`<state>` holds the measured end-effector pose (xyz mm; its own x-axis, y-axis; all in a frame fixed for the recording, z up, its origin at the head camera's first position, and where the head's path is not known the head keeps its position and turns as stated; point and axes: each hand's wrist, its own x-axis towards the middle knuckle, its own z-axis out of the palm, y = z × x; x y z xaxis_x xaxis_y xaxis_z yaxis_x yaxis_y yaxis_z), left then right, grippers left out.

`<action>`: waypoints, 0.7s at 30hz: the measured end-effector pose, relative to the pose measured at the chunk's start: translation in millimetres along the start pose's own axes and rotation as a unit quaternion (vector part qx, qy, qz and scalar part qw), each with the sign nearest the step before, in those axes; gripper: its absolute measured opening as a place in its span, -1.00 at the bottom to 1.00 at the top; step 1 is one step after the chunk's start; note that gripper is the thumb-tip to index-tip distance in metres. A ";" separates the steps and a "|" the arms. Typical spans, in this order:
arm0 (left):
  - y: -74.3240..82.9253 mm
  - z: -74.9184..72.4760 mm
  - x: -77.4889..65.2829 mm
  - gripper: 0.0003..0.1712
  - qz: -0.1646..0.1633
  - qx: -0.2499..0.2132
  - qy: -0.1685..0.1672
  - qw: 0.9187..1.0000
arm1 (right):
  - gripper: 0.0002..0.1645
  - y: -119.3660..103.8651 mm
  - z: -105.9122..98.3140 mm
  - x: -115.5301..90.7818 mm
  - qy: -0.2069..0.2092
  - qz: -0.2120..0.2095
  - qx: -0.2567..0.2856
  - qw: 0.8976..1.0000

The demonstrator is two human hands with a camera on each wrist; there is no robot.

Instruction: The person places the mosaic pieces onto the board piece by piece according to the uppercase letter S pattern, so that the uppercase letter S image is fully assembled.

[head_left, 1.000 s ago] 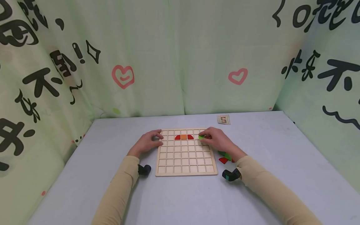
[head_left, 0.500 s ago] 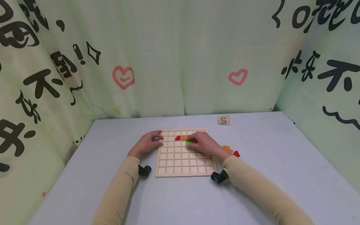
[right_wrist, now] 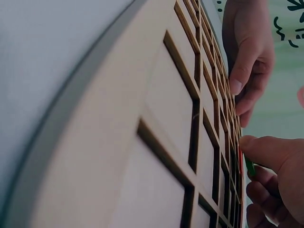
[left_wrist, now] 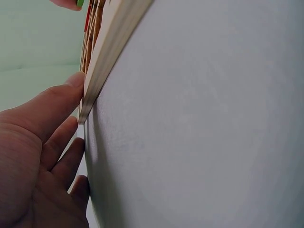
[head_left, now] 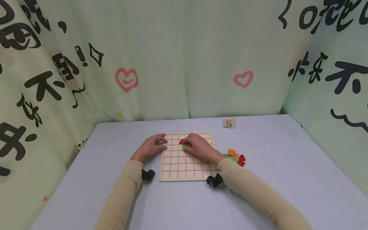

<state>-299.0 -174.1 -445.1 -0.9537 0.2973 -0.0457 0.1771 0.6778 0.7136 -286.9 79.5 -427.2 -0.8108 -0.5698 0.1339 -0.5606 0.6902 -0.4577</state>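
Between the two beige-sleeved forearms (head_left: 119, 191), the pale lavender-white tabletop (head_left: 178, 204) leaves a lane from the front onto the near rows of the square pale-wood grid board (head_left: 173, 174), narrowed by the black wrist cameras (head_left: 214, 180). The right hand (head_left: 199, 147), pinching a bright green flat piece (head_left: 185, 145), blocks the far middle cells, its wrist crosses the right edge beside a heap of orange, red and green pieces (head_left: 234, 157), and the left hand (head_left: 150, 146) obstructs the far left edge.

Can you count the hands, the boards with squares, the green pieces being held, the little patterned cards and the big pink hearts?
Hands: 2, left hand and right hand
Boards: 1, square-grid board
Held green pieces: 1, green piece
Cards: 1, patterned card
Pink hearts: 2, smiling heart and plain heart
Total: 7
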 end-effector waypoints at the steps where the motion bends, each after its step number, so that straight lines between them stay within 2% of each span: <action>1: 0.3 0.1 0.0 -0.71 0.000 0.000 0.000 1.000 | -0.75 0.0 1.6 1.4 0.000 0.003 0.001 1.000; 9: -1.8 0.0 1.2 -0.71 0.007 0.005 0.002 1.000 | -0.73 -5.3 8.5 7.2 0.001 0.028 0.018 0.999; 21: 0.2 -0.1 0.6 -0.69 -0.001 0.003 -0.001 1.000 | -0.71 -6.6 9.9 8.2 0.001 0.038 0.014 0.999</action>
<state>-299.6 -173.9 -444.9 -0.9538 0.2966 -0.0478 0.1766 0.6821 0.7096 -288.2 65.9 -431.8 -0.8509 -0.5159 0.0991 -0.4927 0.7182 -0.4914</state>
